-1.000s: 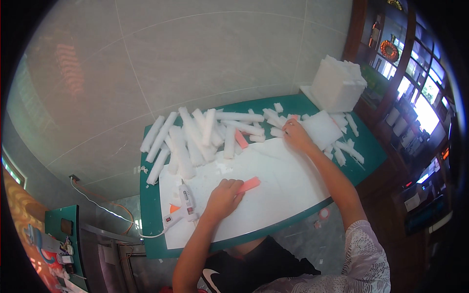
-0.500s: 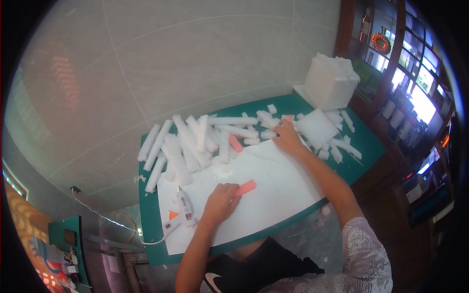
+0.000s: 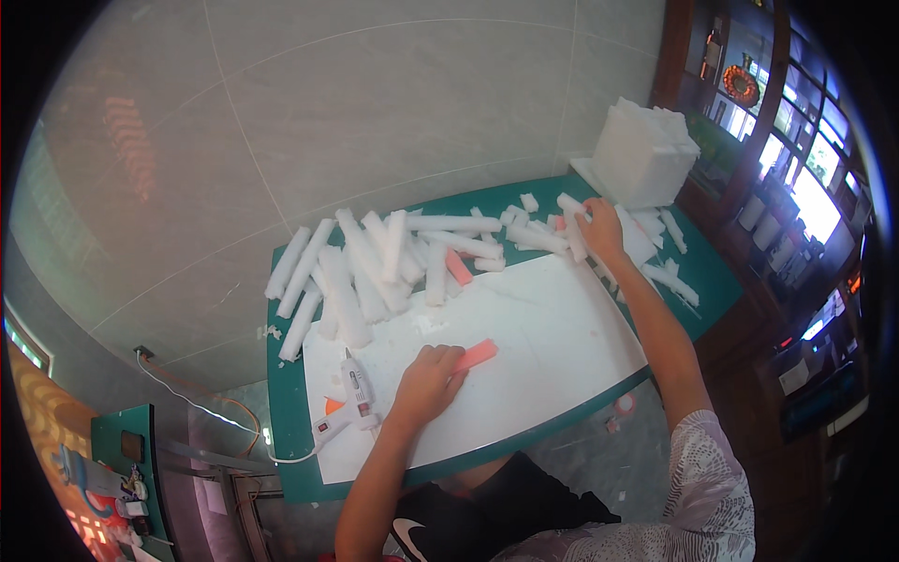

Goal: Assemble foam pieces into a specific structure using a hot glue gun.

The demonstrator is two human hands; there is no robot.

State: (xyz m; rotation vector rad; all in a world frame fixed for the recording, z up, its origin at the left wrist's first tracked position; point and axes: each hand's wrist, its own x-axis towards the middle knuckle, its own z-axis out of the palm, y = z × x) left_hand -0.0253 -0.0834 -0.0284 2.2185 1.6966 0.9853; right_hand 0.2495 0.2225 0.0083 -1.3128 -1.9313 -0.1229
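Note:
My left hand (image 3: 431,382) rests on the white board (image 3: 524,375), its fingers closed around a short pink foam strip (image 3: 479,353) that sticks out to the right. At the far right of the table, my right hand (image 3: 604,229) has its fingers closed on a white foam piece (image 3: 574,239), among other loose offcuts. Beside my left hand lies a white hot glue gun (image 3: 355,386), its nozzle pointing away from me. Another pink foam piece (image 3: 458,268) leans among the white foam strips (image 3: 345,295) heaped along the board's far side.
A large white foam block (image 3: 644,155) stands at the table's far right corner. The green table (image 3: 286,440) borders a grey wall. The glue gun's cord (image 3: 295,460) runs off the left edge. On the right is a glass-fronted cabinet (image 3: 758,122) with bottles.
My right hand has moved right and farther away, and a white foam piece is now in its fingers. Small foam pieces around it have shifted. My left hand keeps its hold on the pink strip.

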